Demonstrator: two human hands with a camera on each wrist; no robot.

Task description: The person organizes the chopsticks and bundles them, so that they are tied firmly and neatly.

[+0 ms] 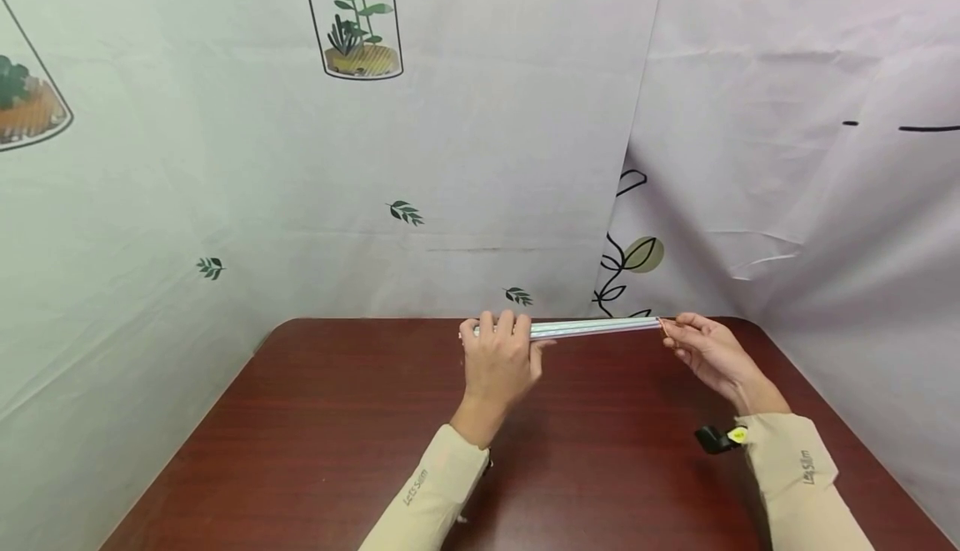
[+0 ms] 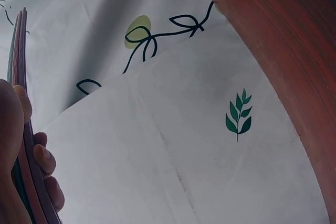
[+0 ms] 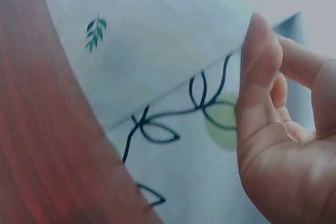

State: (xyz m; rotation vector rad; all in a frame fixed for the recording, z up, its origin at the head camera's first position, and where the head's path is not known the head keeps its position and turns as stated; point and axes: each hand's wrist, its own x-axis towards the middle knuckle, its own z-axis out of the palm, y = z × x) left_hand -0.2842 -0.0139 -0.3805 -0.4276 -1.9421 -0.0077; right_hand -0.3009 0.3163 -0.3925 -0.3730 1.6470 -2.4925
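Note:
My left hand [image 1: 500, 359] grips a bundle of long thin pastel sticks, which look like chopsticks [image 1: 592, 328], near their left end above the far part of the table. In the left wrist view the chopsticks [image 2: 22, 51] show green, pink and purple, with fingers wrapped about them. At the bundle's right end, my right hand [image 1: 712, 358] pinches a thin orange loop, apparently a rubber band [image 1: 663, 328]. Whether the band encircles the sticks cannot be told. The right wrist view shows that thumb and fingertips [image 3: 257, 40] meeting, with the band not visible there.
Beneath both hands lies a dark red-brown wooden table [image 1: 337, 426] with rounded far corners. A pale cloth backdrop [image 1: 480, 159] printed with leaves and plants hangs behind and beside it. A small black device [image 1: 716, 439] sits at the right wrist.

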